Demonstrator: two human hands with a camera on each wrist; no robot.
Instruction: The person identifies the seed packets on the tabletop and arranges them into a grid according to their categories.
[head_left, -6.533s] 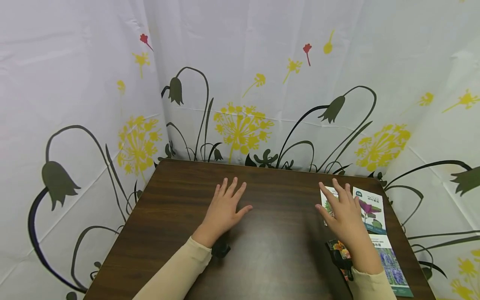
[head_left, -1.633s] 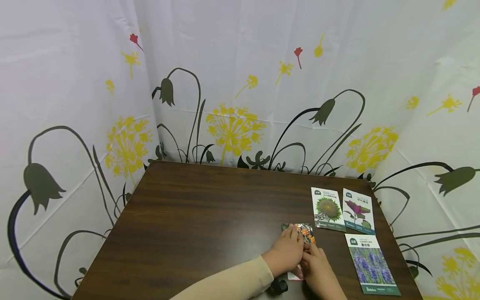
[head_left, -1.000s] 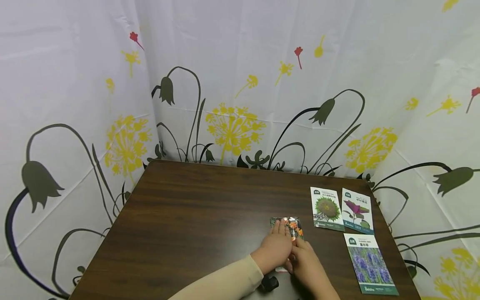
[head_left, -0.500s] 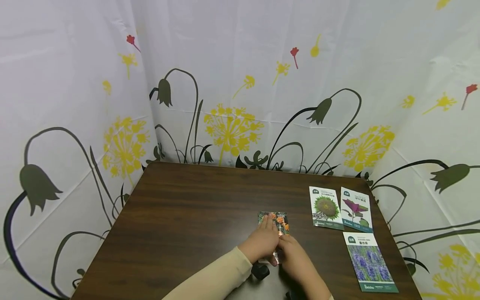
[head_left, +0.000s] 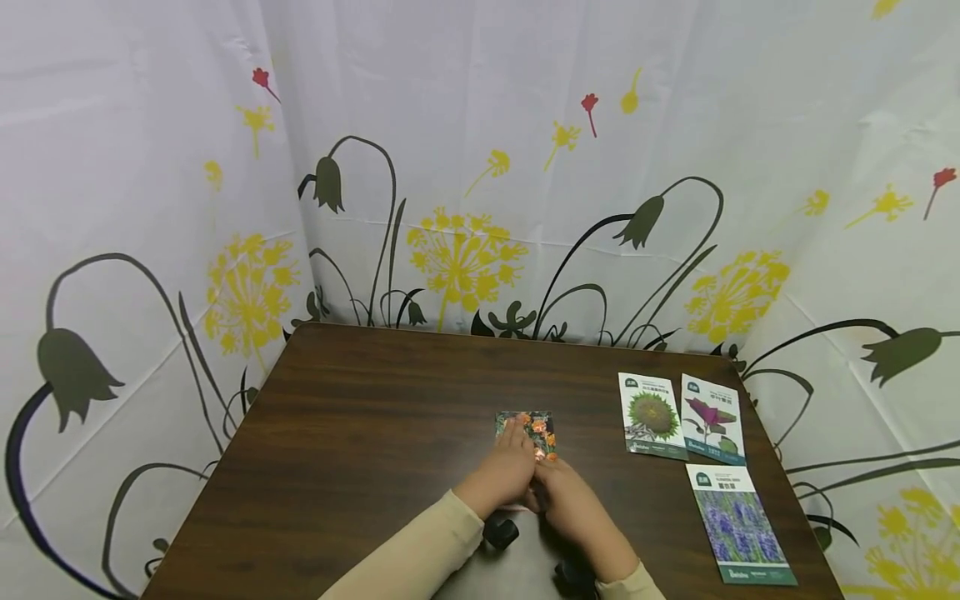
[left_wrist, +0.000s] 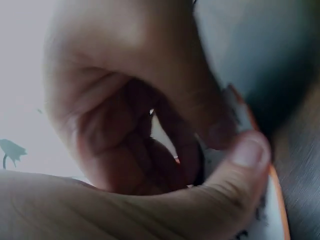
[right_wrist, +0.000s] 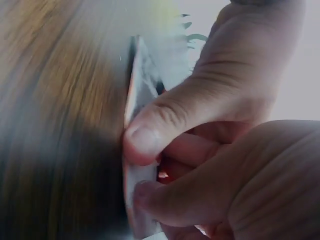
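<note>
A glossy seed packet (head_left: 538,423) printed with orange flowers is near the middle of the dark wooden table (head_left: 360,417). Both hands hold its near end. My left hand (head_left: 506,467) lies over its left side, fingers reaching along it. My right hand (head_left: 564,498) grips it from the right. In the left wrist view, thumb and fingers of the left hand (left_wrist: 235,145) pinch the packet's orange-rimmed edge (left_wrist: 272,200). In the right wrist view, the right hand (right_wrist: 145,167) pinches the thin packet (right_wrist: 142,85) between thumb and forefinger. I cannot tell whether the packet touches the table.
Three more seed packets lie flat at the table's right side: a sunflower one (head_left: 654,415), a purple-leaf one (head_left: 712,419) beside it, and a lavender one (head_left: 738,523) nearer me. A flower-printed white curtain (head_left: 480,167) closes in the table on three sides.
Over the last seconds both hands have carried the orange-flower packet leftward and a little farther away, from beside the sunflower packet toward the table's middle. Much earlier the hands lay flat and apart.
</note>
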